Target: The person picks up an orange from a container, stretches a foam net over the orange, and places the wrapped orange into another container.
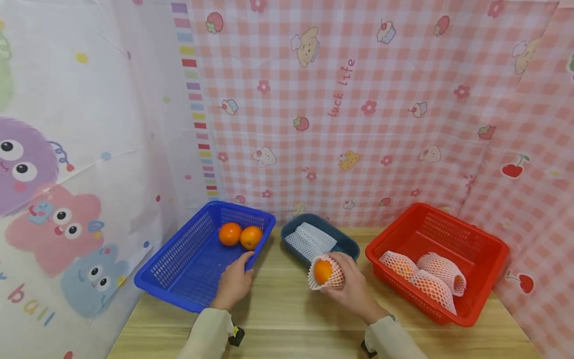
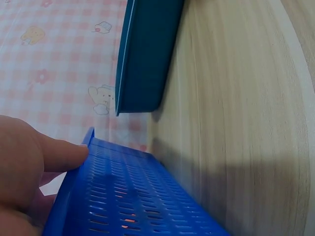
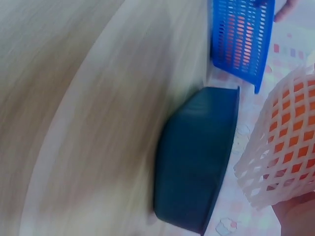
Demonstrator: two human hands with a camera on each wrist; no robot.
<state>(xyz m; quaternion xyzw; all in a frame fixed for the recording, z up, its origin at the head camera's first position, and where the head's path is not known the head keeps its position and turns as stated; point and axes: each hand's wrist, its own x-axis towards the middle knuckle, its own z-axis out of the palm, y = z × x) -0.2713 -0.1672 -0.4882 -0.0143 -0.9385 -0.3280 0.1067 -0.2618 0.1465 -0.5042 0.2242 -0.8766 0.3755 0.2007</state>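
An orange [image 1: 323, 271] in a white foam net [image 1: 337, 276] is held by my right hand [image 1: 354, 294], its bare side facing left, beside the dark teal tray [image 1: 350, 245]. In the right wrist view the net [image 3: 280, 147] surrounds the orange [image 3: 295, 128], with part of the hand [image 3: 298, 216] below. My left hand [image 1: 234, 283] grips the right rim of the blue basket [image 1: 179, 259]; the left wrist view shows the thumb of this hand [image 2: 24, 172] on the rim and fingers inside. Two bare oranges, one left [image 1: 230, 234] and one right [image 1: 251, 238], lie in that basket.
Flat white foam nets [image 1: 311, 239] lie in the teal tray. At the right, a red basket [image 1: 486, 249] holds several netted fruits [image 1: 432, 289]. All containers stand on a wooden table [image 1: 278, 319], with patterned cloth [image 1: 358, 124] behind and at the sides.
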